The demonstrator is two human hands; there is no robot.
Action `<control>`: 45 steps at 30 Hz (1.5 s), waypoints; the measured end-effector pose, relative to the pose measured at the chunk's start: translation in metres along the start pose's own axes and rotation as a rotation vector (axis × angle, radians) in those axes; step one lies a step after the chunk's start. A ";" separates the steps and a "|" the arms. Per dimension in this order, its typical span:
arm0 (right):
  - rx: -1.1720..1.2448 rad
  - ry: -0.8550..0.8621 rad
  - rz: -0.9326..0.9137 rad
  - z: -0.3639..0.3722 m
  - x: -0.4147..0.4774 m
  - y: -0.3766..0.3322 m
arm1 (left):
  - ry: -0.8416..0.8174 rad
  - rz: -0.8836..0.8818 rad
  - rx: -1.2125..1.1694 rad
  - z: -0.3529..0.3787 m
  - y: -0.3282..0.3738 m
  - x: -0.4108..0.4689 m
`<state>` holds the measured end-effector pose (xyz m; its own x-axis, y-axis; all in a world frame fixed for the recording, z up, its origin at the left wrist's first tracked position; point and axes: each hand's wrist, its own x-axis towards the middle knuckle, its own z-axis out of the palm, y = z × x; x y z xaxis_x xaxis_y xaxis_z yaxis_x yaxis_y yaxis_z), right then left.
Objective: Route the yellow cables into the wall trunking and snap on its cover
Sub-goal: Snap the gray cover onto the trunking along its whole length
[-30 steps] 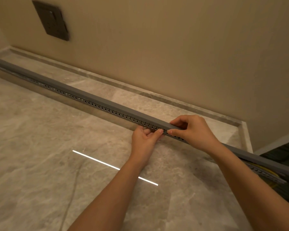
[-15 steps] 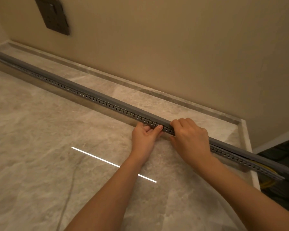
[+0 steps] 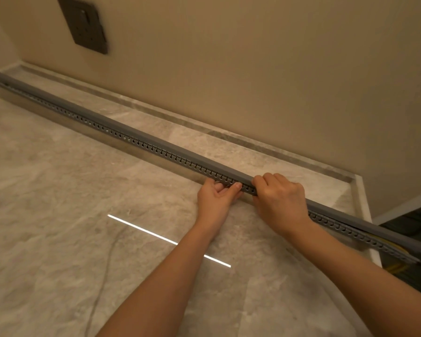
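Trunking: a long grey slotted trunking (image 3: 156,152) runs diagonally from the upper left of the frame to the lower right, lying on the pale marble floor (image 3: 58,215) near the wall.
Cover: the grey cover (image 3: 136,135) sits along its top for the whole visible length; it looks seated from the left end to the hands.
Left hand: the left hand (image 3: 215,198) is at centre frame, fingers curled, thumb and fingertips pinching the slotted side of the trunking.
Right hand: the right hand (image 3: 281,198) is just beside it, closed over the cover and pressing down.
Yellow cables: only a short stretch of yellow cables (image 3: 396,266) shows at the lower right end, emerging below the trunking.
Progress: routing appears done; the cover seems mostly snapped on.
Remaining: likely the stretch from the hands to the lower right end, where the cover looks slightly raised.
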<state>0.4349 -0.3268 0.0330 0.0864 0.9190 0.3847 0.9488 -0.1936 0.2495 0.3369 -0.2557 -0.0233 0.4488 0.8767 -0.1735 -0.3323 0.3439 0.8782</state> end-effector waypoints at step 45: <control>0.171 -0.661 0.125 0.021 0.006 0.042 | 0.082 -0.273 0.101 0.029 0.009 -0.014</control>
<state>0.4821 -0.3220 0.0270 0.3134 0.9203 -0.2342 0.9496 -0.3046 0.0741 0.3513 -0.2749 -0.0002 0.4404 0.7819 -0.4412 -0.1223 0.5391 0.8333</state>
